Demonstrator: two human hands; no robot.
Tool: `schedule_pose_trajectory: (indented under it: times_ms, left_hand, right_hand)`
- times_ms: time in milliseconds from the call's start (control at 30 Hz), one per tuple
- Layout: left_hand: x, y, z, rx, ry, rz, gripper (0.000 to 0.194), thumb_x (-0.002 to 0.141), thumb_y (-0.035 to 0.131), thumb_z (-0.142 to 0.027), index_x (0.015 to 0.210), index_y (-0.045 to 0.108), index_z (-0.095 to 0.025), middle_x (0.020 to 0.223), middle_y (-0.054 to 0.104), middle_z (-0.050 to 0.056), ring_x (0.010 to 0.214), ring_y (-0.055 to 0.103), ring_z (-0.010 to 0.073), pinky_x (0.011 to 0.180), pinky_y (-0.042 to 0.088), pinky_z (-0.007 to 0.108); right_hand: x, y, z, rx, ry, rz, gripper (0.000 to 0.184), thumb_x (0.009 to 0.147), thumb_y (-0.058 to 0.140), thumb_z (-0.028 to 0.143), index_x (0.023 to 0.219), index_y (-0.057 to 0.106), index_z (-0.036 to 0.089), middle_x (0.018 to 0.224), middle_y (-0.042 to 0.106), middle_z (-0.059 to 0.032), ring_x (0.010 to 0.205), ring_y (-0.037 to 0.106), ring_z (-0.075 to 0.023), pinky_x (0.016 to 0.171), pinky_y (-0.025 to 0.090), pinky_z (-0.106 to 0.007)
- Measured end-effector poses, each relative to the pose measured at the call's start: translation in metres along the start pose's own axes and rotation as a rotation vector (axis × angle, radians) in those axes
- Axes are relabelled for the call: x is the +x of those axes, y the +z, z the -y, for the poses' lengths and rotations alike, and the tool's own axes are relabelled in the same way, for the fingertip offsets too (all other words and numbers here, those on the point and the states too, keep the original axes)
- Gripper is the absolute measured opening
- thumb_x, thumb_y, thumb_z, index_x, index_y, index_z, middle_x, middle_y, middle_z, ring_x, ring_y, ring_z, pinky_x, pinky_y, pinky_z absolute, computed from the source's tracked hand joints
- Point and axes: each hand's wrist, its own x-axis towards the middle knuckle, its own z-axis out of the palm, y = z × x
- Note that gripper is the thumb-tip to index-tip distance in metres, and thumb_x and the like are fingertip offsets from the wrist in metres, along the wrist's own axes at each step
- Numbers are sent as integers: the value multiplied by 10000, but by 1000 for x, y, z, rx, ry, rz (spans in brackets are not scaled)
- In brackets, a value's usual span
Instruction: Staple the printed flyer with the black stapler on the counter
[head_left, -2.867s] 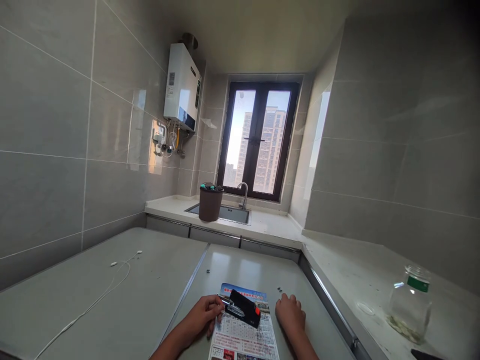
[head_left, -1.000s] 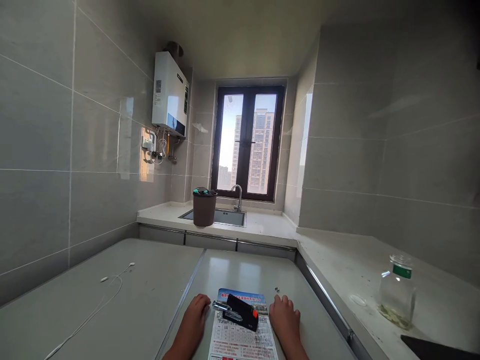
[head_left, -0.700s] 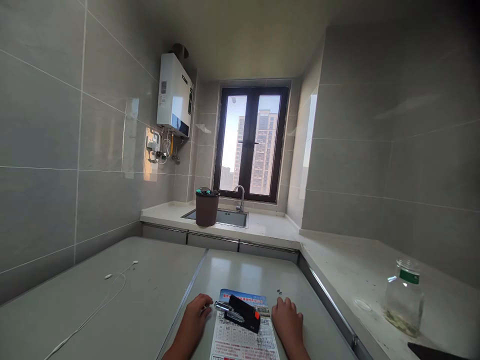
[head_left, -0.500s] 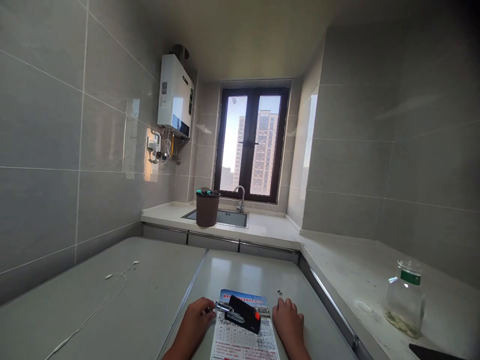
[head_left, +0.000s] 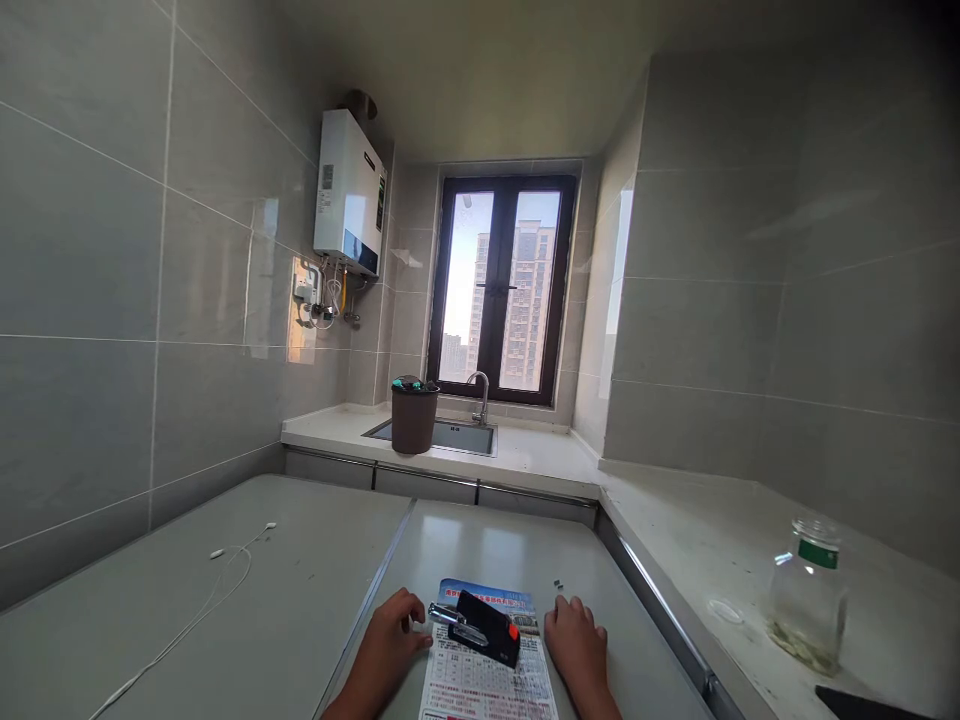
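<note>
A black stapler (head_left: 491, 630) with a silver metal arm swung out to the left and an orange-red spot at its right end lies on a printed sheet (head_left: 487, 690). My left hand (head_left: 386, 645) is just left of the metal arm, its fingers bent, with a gap between thumb and forefinger and nothing visible in them. On the right of the sheet my right hand (head_left: 577, 645) rests on the table, palm down, fingers loosely extended and holding nothing. Just beyond its fingertips lie some tiny dark pieces (head_left: 558, 585), too small to name.
A white cable (head_left: 191, 625) trails over the table's left half (head_left: 300, 560). On the right counter stands a glass jar (head_left: 806, 610) with a green label, near a dark flat object (head_left: 855, 703). A brown bin (head_left: 414, 420) stands at the sink (head_left: 465, 437) beneath the window.
My left hand has drawn slightly left, off the stapler's metal arm, and its thumb and forefinger have parted. The right hand and the sheet look nearly the same.
</note>
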Motion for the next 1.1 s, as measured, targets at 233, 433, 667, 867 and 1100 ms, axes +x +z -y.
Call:
schedule_pose_trajectory:
  times_ms: [233, 433, 667, 867, 1100]
  left_hand:
    - [1, 0, -5, 20, -16, -3, 205, 572, 624, -51, 660, 518, -203, 746, 571, -21, 693, 513, 168, 661, 363, 249]
    - [2, 0, -1, -34, -46, 68, 148, 696, 604, -138, 745, 489, -218, 721, 548, -34, 700, 495, 168, 663, 341, 245]
    - [-4, -1, -7, -58, 18, 139, 286, 963, 469, -415, 757, 493, -218, 765, 607, 5, 752, 549, 193, 708, 387, 270]
    - [-11, -4, -19, -55, 14, 68, 420, 1022, 327, -533, 793, 511, -232, 836, 616, 29, 802, 574, 207, 774, 446, 290]
    - [-17, -10, -28, -96, 86, 188, 367, 1038, 314, -460, 986, 610, -249, 992, 658, 47, 931, 623, 221, 864, 480, 302]
  right_hand:
    - [0, -1, 0, 6, -3, -4, 331, 959, 381, 215, 1011, 707, 184, 1070, 670, -157, 1066, 642, -297, 844, 473, -450]
    - [1, 0, -1, 7, -1, -3, 327, 957, 390, 214, 1016, 710, 188, 1066, 673, -156, 1061, 646, -288, 841, 474, -427]
    - [1, -2, 0, 4, 5, 0, 337, 955, 388, 216, 1034, 715, 190, 1081, 674, -157, 1074, 646, -291, 850, 474, -426]
    - [1, -1, -1, 33, 0, 21, 344, 960, 376, 223, 1027, 712, 192, 1077, 672, -156, 1074, 640, -291, 856, 468, -434]
    - [2, 5, -3, 19, -4, -7, 315, 962, 397, 223, 1011, 707, 199, 1066, 674, -146, 1066, 644, -281, 853, 468, -418]
